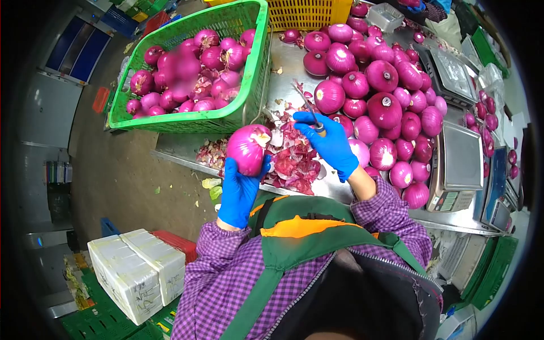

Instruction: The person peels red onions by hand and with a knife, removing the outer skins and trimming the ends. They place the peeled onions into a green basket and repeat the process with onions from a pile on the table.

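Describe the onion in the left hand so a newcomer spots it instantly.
Start at the big bright-green plastic basket. Just below its lower right corner, a blue-gloved left hand holds a large, glossy purple onion with a pale, papery tip. Unlike the loose onions heaped on the metal table, this one is held alone.

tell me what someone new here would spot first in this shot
Probably the big heap of purple-red onions on the metal table, right of centre, and the bright green crate of more onions at upper left. Next, the blue-gloved hands in the middle: the left hand holds one large onion, the right hand a small knife. Between them lie loose papery skins.
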### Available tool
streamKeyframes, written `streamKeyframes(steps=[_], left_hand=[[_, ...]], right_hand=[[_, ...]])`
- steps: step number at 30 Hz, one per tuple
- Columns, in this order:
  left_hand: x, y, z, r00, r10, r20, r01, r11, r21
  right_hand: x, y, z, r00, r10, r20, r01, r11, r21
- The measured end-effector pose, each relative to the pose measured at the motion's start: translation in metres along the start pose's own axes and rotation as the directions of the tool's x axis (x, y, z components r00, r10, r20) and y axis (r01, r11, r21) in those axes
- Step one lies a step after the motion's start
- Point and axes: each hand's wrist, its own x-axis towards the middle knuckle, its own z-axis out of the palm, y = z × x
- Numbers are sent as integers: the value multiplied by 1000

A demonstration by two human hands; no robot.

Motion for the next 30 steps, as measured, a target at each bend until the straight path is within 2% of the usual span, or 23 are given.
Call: streamKeyframes(steps=[1, 2, 4, 5, 6, 7, 8, 10, 11, 12, 14, 15, 16, 18, 19, 20, 21, 22, 24, 25, 27, 30], left_hand=[[1, 0, -2, 1000, -3, 1, 3, 1000, 1], [3, -1, -6, 998, -36, 49, 34, 999, 36], [7, -6, -10, 991, -85, 99, 78, 995, 67], [8, -8, -11, 992, -74, 102, 57, 986, 158], [8, -9, -11, 993, -61, 103, 34, 968, 248], [9, -7, -10, 989, -61, 135, 22, 960, 279], [12, -5, -12, 989, -65, 132, 26, 961, 277], [15, -4, -17, 983, -137, 121, 91, 940, 328], [15, -6, -18, 985, -133, 107, 90, 939, 332], [14, -10, -17, 985, -135, 104, 94, 939, 331], [13, -21, -12, 988, -151, 12, 148, 980, 134], [20, -27, -14, 985, -170, -12, 168, 983, -75], [28, -26, -15, 968, -233, -91, 206, 948, -242], [36, -25, -18, 993, -87, -81, 61, 958, -282], [33, -26, -16, 998, -61, -9, 55, 949, -309], [29, -29, -15, 998, -60, -16, 53, 949, -312], [27, -32, -13, 999, -39, 3, 38, 958, -286], [25, -33, -12, 999, -21, 28, 28, 966, -255], [21, -34, -8, 997, -46, 65, 62, 957, -282], [21, -37, -7, 997, -33, 72, 49, 971, -235], [21, -40, -10, 996, 8, 92, 3, 993, -115], [16, -41, -8, 995, 25, 98, -19, 997, -71]], right_hand=[[2, -29, 8, 992, 6, 122, -27, 986, 167], [4, -39, 14, 993, 8, 115, -27, 986, 166], [4, -48, 17, 954, -136, 269, 130, 991, 38], [6, -48, 16, 956, -128, 264, 125, 992, 30], [9, -48, 15, 929, -150, 338, 156, 988, 10], [10, -47, 14, 895, -169, 412, 188, 982, -5], [10, -47, 13, 896, -164, 412, 183, 983, -7], [8, -48, 11, 870, -83, 486, 158, 981, -116], [7, -43, 13, 877, -108, 469, 138, 990, -29], [5, -43, 12, 877, -105, 469, 134, 991, -30], [-3, -48, 12, 899, -59, 435, 234, 903, -361], [-18, -45, 14, 876, -115, 468, 328, 854, -403], [-39, -30, 23, 834, -250, 492, 372, 913, -167], [-64, -31, 23, 853, -110, 510, 201, 971, -126], [-59, -27, 20, 848, -112, 519, 206, 970, -127], [-55, -21, 19, 941, -77, 330, 138, 976, -166], [-51, -18, 18, 992, -41, 118, 63, 980, -188], [-50, -18, 19, 993, -40, 110, 60, 981, -183], [-48, -24, 19, 993, -98, 71, 119, 883, -453], [-46, -26, 19, 984, -147, 105, 180, 847, -501], [-41, -30, 26, 978, -176, 110, 208, 826, -524], [-37, -25, 32, 976, -178, 126, 218, 793, -568]])
